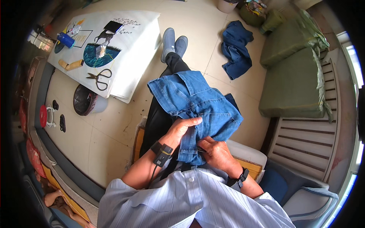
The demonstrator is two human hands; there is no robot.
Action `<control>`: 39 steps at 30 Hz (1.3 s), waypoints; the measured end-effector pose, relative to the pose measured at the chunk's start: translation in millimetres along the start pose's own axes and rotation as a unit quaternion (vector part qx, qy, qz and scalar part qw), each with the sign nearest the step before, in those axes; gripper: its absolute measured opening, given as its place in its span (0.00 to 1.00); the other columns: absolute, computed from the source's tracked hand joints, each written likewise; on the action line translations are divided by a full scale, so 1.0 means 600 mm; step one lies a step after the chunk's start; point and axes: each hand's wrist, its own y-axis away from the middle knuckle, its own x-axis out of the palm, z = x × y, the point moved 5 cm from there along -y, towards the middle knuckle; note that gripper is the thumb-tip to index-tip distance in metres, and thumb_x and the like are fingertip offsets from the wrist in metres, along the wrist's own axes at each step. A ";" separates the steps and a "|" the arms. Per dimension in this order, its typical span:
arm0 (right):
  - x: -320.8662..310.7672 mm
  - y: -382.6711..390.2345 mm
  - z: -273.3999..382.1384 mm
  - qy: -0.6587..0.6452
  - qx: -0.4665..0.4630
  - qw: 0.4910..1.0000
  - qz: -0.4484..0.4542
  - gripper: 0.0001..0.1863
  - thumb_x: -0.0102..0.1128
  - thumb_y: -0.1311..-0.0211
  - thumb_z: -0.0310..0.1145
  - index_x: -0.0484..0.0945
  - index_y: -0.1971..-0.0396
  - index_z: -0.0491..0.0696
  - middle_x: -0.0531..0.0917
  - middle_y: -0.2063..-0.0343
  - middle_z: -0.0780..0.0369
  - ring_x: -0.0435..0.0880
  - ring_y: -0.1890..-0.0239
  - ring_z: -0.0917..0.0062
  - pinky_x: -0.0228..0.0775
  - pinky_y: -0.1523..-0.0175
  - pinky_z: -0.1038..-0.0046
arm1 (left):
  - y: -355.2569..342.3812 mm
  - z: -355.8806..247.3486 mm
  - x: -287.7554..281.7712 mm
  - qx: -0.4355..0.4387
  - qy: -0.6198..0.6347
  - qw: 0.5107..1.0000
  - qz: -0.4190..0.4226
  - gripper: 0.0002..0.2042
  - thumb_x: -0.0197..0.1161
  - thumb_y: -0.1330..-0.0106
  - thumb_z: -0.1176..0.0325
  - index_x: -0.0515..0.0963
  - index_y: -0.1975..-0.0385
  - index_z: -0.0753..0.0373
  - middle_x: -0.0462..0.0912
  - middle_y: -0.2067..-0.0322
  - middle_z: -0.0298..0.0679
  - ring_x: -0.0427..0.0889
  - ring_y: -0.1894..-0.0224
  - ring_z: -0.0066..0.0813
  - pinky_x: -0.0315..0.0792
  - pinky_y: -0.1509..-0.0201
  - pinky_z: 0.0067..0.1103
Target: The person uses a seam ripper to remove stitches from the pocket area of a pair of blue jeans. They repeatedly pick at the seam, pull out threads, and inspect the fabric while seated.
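Pretty bright daylight is coming in from the window (pixel 355 64) on the right, and it's blowing out to white. The table's (pixel 146 49) right edge is glaring too. Middle's coming out sharp, but straight lines are bending, the outskirts are smearing and the corners are going black.

Pale tiled floor (pixel 199 43) between white-covered table (pixel 142 28) and slatted bench (pixel 304 126), bright window (pixel 353 62) at far right.

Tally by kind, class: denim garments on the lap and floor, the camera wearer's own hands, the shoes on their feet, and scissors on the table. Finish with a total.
Denim garments: 2
Wearer's hands: 2
Shoes: 2
Scissors: 1
Total: 7
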 end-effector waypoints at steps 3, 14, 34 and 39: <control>-0.006 -0.004 0.002 -0.031 -0.016 0.999 0.005 0.14 0.65 0.46 0.22 0.83 0.57 0.46 0.85 0.60 0.55 0.87 0.66 0.54 0.80 0.61 0.58 | -0.045 0.022 -0.026 0.052 -0.057 0.997 0.023 0.18 0.78 0.43 0.70 0.84 0.54 0.69 0.88 0.59 0.37 0.86 0.58 0.29 0.80 0.44 0.26; -0.083 -0.032 -0.016 -0.452 0.145 0.863 -0.172 0.04 0.70 0.33 0.23 0.84 0.60 0.43 0.83 0.73 0.69 0.72 0.77 0.92 0.60 0.74 0.85 | 0.096 -0.049 0.002 0.235 -0.044 0.970 0.043 0.24 0.73 0.41 0.79 0.80 0.43 0.66 0.84 0.53 0.31 0.83 0.52 0.22 0.78 0.44 0.22; -0.056 -0.114 -0.017 -0.323 0.063 0.932 -0.149 0.14 0.67 0.37 0.16 0.79 0.52 0.43 0.83 0.66 0.68 0.79 0.63 0.87 0.73 0.55 0.81 | 0.088 -0.024 -0.017 0.183 -0.006 0.981 0.060 0.28 0.66 0.42 0.80 0.76 0.38 0.66 0.85 0.48 0.37 0.84 0.47 0.30 0.77 0.37 0.31; -0.070 -0.113 -0.014 -0.412 0.045 0.898 -0.148 0.13 0.63 0.34 0.15 0.79 0.53 0.43 0.81 0.67 0.69 0.77 0.64 0.88 0.71 0.57 0.81 | 0.096 -0.020 -0.010 0.167 0.061 0.982 0.067 0.30 0.64 0.44 0.80 0.75 0.37 0.67 0.84 0.47 0.40 0.84 0.46 0.33 0.77 0.37 0.32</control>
